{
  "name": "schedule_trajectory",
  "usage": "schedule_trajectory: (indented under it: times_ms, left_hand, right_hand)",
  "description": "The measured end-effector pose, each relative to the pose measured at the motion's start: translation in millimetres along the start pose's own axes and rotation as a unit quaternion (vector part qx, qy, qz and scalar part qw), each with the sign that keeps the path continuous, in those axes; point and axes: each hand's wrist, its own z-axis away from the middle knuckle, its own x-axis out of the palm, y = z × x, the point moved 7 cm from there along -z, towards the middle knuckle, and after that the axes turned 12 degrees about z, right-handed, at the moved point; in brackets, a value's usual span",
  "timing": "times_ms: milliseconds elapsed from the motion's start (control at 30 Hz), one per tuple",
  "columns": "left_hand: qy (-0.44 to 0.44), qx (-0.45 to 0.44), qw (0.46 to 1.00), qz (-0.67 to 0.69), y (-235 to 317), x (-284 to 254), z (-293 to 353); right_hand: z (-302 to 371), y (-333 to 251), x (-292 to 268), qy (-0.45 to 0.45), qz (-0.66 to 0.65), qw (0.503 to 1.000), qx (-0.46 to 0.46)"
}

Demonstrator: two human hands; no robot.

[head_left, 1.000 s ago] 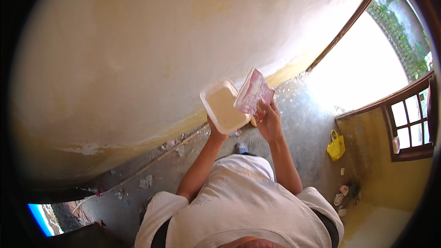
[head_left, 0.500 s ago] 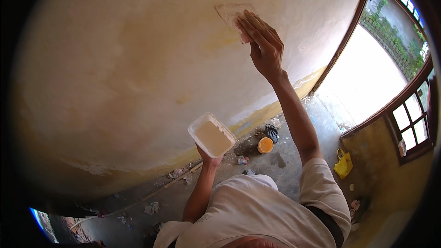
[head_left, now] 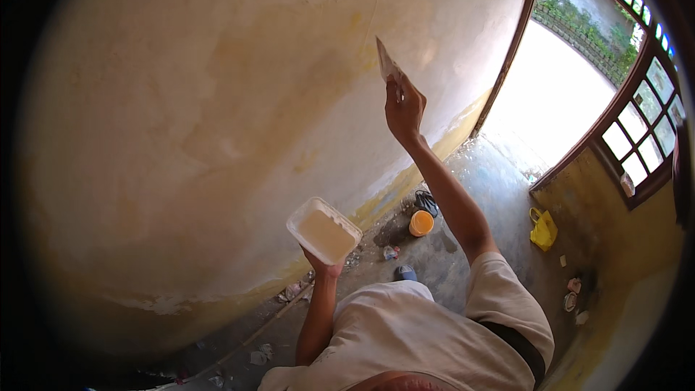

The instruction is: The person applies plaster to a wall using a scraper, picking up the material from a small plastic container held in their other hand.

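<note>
My left hand [head_left: 323, 265] grips a white rectangular plastic tub [head_left: 299, 217] from below, its fingers mostly hidden under it. Smooth cream-coloured paste [head_left: 325, 237] covers the tub's bottom. Raised toward the wall, my right hand [head_left: 407, 110] is closed on a thin flat spreader [head_left: 386, 64], now seen nearly edge-on with its tip pointing up and left. Whether the tip touches the wall I cannot tell. The wall [head_left: 181, 152] is pale, with yellowish and damp-looking patches.
An orange bucket [head_left: 421, 224] and a black plastic bag [head_left: 426, 203] stand on the floor by the wall. A long pole [head_left: 260, 329] and scraps lie along the wall's foot. At right are a yellow bag [head_left: 543, 229], a bright doorway [head_left: 554, 90] and a paned window [head_left: 640, 130].
My right hand has come down and slightly left. The spreader has turned from lying broad against the wall to nearly edge-on. The tub sits a little lower; the whole view has shifted too.
</note>
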Motion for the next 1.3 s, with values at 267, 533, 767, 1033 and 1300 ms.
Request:
schedule_trajectory:
  times_ms: [267,533,767,1033,1300]
  left_hand:
    - [0.013,-0.030,0.999,0.011,25.0,-12.1,2.1]
    - [0.023,-0.023,0.999,-0.028,29.6,1.5,3.3]
    - [0.007,0.006,1.000,0.005,21.4,-4.8,6.8]
    - [0.010,0.010,1.000,0.006,-12.0,11.2,-2.0]
    - [0.031,0.019,0.998,0.041,-29.7,6.7,-8.2]
  right_hand:
    - [-69.2,-76.5,32.1,0.074,0.097,0.991,-0.062]
    - [129.3,-112.2,61.9,-0.102,0.013,0.923,-0.370]
    - [-53.3,-101.9,-5.2,0.090,0.030,0.923,-0.372]
    - [26.2,-43.7,49.6,-0.097,0.054,0.900,-0.421]
    - [-39.3,-6.8,-7.3,0.009,0.024,0.997,-0.069]
